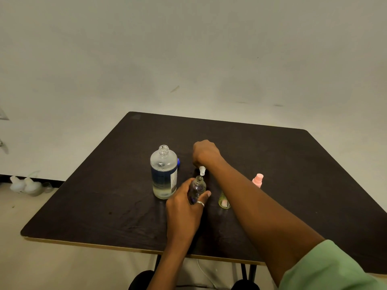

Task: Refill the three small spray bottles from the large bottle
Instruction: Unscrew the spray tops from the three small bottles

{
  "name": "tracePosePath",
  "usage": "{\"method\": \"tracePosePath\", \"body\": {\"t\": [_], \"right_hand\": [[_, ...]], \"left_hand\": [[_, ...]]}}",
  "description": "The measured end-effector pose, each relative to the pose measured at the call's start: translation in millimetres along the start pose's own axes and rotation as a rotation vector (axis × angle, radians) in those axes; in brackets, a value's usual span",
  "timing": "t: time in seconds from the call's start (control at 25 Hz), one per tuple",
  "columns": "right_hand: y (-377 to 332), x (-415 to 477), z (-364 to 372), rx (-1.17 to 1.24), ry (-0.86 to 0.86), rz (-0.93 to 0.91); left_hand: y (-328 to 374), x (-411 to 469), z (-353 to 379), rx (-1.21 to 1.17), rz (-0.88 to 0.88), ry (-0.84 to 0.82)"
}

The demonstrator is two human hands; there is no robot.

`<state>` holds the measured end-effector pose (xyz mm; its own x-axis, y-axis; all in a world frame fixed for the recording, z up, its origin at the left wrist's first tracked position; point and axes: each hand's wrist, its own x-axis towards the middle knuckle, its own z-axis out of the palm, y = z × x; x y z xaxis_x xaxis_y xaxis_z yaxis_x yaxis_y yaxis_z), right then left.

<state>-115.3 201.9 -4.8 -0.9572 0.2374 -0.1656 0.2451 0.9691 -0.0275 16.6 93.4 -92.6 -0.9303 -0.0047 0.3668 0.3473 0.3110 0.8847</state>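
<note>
The large clear bottle [163, 172] stands uncapped on the dark table [104, 195], about a third full, with a blue label. Its blue cap [178, 161] peeks out just behind it. My left hand [184, 210] grips a small purple spray bottle [197, 189] with its neck uncovered, right of the large bottle. My right hand [206, 153] is held above and behind it, pinching a white spray top [202, 170]. A small green bottle [223, 200] stands partly hidden by my right forearm. A pink spray bottle [258, 180] stands further right.
The table's near edge [125, 246] has a light trim. Several translucent plastic items [29, 186] lie on the floor at the left by the wall. A white cable [204, 273] runs under the table.
</note>
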Motion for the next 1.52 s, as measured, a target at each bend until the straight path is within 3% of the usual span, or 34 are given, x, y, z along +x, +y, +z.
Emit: {"method": "tracePosePath", "body": {"t": [0.52,1.0,1.16,1.24,1.4,1.52], "right_hand": [[-1,0,-7,0.011,0.023,-0.029],[24,-56,-78,-0.002,0.249,-0.163],[47,-89,-88,0.018,0.256,-0.196],[59,-104,-91,0.032,0.257,-0.216],[75,-127,-90,0.062,0.193,-0.261],[80,-138,-81,0.067,0.186,-0.271]], "left_hand": [[-4,0,2,0.016,-0.012,0.008],[-7,0,4,-0.036,-0.056,-0.023],[0,-7,1,0.047,-0.044,-0.004],[8,-25,0,0.130,0.023,0.054],[24,-64,9,0.269,0.391,0.125],[39,-65,18,0.329,0.537,0.128]]}}
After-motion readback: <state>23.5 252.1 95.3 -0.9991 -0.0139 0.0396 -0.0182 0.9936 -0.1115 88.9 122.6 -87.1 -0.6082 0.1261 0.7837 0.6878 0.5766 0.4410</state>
